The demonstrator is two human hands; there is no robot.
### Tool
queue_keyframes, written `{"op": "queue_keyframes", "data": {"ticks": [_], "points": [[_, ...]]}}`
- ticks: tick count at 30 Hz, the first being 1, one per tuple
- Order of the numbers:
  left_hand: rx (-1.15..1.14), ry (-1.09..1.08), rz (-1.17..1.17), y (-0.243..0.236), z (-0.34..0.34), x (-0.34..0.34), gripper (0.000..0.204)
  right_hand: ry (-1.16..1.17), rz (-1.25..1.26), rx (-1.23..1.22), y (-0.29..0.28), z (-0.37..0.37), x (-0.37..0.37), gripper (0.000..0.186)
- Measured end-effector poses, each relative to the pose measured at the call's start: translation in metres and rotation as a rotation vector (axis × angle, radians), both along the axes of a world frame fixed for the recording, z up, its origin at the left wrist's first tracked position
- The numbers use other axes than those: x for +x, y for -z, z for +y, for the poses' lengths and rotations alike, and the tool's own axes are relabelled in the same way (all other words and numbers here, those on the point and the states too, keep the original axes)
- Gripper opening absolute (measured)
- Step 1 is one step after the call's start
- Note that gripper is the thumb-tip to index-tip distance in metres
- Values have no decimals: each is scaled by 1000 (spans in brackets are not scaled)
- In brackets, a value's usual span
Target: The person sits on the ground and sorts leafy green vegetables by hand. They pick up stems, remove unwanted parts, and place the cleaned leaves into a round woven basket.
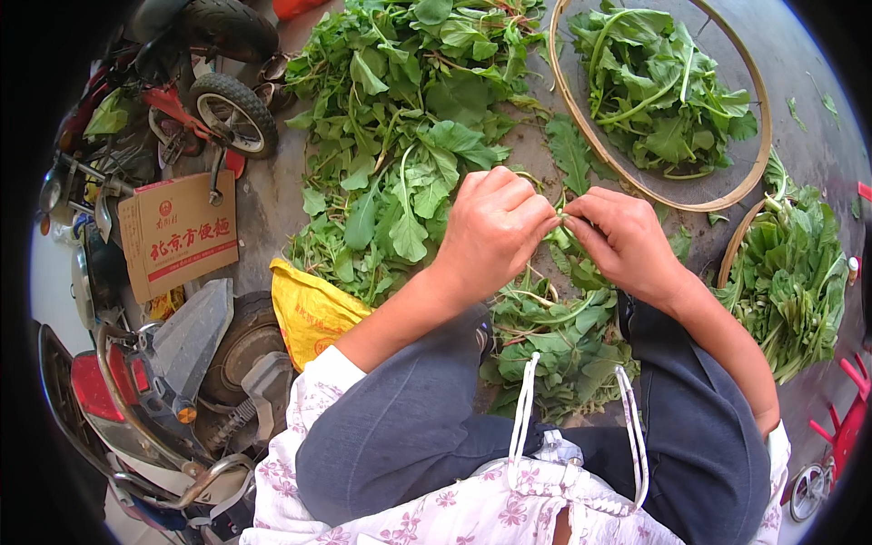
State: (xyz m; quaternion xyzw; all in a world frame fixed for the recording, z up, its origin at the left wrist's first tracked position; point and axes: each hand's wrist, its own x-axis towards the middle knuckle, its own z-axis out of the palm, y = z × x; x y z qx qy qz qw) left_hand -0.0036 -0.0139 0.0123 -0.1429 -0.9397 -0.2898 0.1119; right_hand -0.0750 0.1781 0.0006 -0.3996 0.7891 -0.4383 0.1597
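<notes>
My left hand [490,227] and my right hand [627,238] meet over the ground between my knees, fingertips pinched together. Between them is a thin leafy green stem [560,216], mostly hidden by the fingers. A large heap of leafy greens [381,118] spreads ahead and to the left of my hands. Another pile of greens [563,350], with reddish stems showing, lies between my legs just below my hands. Beyond my right hand, a round sieve with a wooden rim [568,113] holds a mound of larger green leaves [663,95].
At the right stands a bundle of greens [786,282] in a second round-rimmed container. A yellow bag [313,313] lies beside my left forearm. On the left are a cardboard box [179,227], a small wheel [234,115] and a parked scooter [163,381]. A pink-red wheeled object [845,422] sits far right.
</notes>
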Motion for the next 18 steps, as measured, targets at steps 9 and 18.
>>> {"op": "queue_keyframes", "data": {"ticks": [9, 18], "points": [[54, -116, 34, 7, 18, 5, 12, 153, 61, 72, -3, -4, 13, 7], [1292, -339, -601, 26, 12, 8, 10, 278, -969, -227, 8, -3, 1, 20]]}}
